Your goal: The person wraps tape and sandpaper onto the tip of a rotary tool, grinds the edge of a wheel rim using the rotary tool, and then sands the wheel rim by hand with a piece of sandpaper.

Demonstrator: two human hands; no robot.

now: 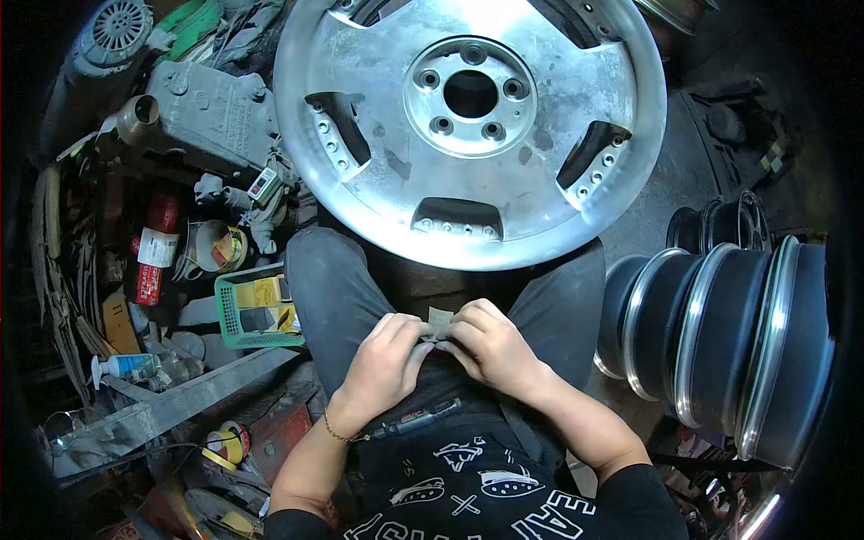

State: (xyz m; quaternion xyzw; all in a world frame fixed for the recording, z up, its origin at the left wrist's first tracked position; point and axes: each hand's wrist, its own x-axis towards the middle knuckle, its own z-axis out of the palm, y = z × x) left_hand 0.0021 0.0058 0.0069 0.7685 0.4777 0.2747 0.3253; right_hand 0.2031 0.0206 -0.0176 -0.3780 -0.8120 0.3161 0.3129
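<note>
Both hands meet over the lap, fingertips pinched together on a small pale piece of sandpaper (440,318). My left hand (393,355) grips its left side and my right hand (490,346) its right side; the fingers cover most of the piece. A slim dark rotary tool (416,419) lies across the lap below the hands, touched by neither. Just beyond the knees, a large silver wheel rim (378,198) faces up, with bolt holes round its hub and several cut-out windows. Neither hand touches the rim.
A green basket (236,337) with yellow and grey sheets stands by the left knee. Left of it are a red bottle (162,216), an open can (216,246) and a grey motor (211,112). Several wheel barrels (720,333) line the right side.
</note>
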